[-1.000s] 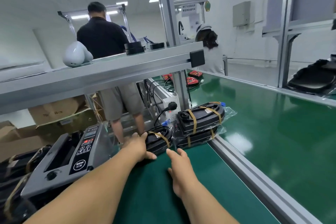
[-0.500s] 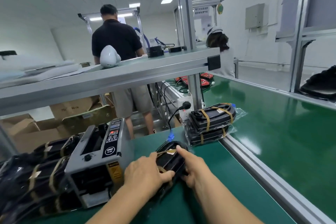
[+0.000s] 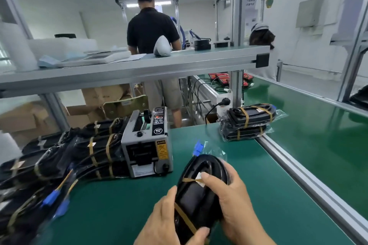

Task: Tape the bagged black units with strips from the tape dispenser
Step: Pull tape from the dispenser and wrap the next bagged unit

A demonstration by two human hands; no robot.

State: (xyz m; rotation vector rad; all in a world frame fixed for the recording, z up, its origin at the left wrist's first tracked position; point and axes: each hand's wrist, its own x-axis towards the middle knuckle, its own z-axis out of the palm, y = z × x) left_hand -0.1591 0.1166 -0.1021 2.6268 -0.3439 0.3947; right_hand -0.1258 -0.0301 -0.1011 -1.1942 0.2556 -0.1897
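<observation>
Green matting (image 3: 111,209) covers the bench, and at its near edge both hands hold one bagged black unit (image 3: 199,195), its long axis pointing away from the wearer. The left hand (image 3: 163,223) grips the near end, thumb up along the left edge and a fingertip curled round the bottom beside a tan strip of tape (image 3: 185,220) that crosses the bag at a slant. The right hand (image 3: 237,203) clasps the right side, fingers wrapped round the edge and the thumb pressed on a second strip (image 3: 189,180) near a small pale label. A blue connector (image 3: 197,148) sticks out of the loose plastic at the far end; whether that end rests on the mat I cannot tell. Just to the left, apart from the unit, stands the grey tape dispenser (image 3: 147,145), its front facing the wearer. A heap of taped units (image 3: 69,161) lies against the dispenser's left side. Two more taped units (image 3: 249,123) sit stacked at the far right corner, beside the aluminium rail (image 3: 298,169) that borders the glossy conveyor belt (image 3: 318,135). Beyond the shelf (image 3: 139,67) a person in a black shirt (image 3: 152,28) stands with their back turned.
</observation>
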